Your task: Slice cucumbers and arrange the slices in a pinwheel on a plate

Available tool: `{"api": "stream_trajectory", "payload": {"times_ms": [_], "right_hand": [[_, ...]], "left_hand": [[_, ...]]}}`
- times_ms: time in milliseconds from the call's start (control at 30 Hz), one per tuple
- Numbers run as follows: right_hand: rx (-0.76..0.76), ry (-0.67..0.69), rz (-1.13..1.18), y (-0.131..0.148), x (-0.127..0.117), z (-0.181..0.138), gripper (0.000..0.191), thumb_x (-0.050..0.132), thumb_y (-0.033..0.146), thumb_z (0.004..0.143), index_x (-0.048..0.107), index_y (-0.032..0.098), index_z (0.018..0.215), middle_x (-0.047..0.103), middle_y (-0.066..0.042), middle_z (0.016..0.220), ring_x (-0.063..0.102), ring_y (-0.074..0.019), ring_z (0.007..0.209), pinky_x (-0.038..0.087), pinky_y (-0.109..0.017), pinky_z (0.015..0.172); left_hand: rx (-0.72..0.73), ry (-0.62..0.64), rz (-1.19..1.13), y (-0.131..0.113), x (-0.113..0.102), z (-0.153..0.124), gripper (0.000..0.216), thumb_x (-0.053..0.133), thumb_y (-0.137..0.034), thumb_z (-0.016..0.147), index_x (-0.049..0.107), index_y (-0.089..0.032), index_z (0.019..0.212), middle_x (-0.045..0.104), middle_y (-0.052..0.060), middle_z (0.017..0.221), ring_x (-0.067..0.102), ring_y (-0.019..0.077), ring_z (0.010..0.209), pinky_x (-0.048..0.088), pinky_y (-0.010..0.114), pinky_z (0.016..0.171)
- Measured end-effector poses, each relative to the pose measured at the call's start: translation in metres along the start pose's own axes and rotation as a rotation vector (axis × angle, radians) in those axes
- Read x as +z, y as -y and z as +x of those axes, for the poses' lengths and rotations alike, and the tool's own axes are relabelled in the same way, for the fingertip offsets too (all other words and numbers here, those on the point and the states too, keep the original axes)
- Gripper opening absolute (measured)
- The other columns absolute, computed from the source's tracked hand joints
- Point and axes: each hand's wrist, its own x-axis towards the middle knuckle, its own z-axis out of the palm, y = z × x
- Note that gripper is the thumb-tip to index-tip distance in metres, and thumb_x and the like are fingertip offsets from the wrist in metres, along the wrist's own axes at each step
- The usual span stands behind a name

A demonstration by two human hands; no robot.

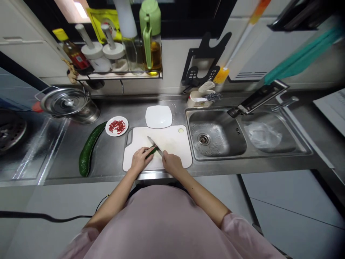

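On the white cutting board (176, 153), my left hand (140, 160) presses down on a dark green cucumber piece (152, 151), its fingers closed around it. My right hand (173, 163) grips a knife (151, 140) by the handle; the blade points up and left and lies across the piece's right end. A pale round slice (180, 130) rests at the board's upper right corner. Left of the board lies a long, curved cucumber (89, 153). Beside it is a small white plate (110, 131) with chopped red bits. A white square plate (158, 116) sits behind the board.
The double sink (218, 157) with a black faucet (254, 99) is to the right; a plastic bag (262, 135) lies in its right basin. A lidded steel pot (88, 112) stands at the back left. Above the counter, a rack (121, 75) holds bottles and jars.
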Motion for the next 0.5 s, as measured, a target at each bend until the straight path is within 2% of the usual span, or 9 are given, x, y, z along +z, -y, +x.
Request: {"api": "stream_trajectory", "payload": {"times_ms": [500], "right_hand": [[0.015,-0.008,-0.041,0.0014,0.0007,-0.0003,0.026,0.031,0.024,0.095,0.048,0.018,0.114,0.069,-0.012,0.093,0.066,-0.0251,0.087,0.042,-0.032,0.071]], "left_hand": [[0.040,-0.028,-0.093,0.0029,0.0056,0.0018,0.039,0.052,-0.035,0.090,0.058,-0.031,0.129,0.062,0.005,0.107,0.060,0.0160,0.097,0.050,0.029,0.087]]}}
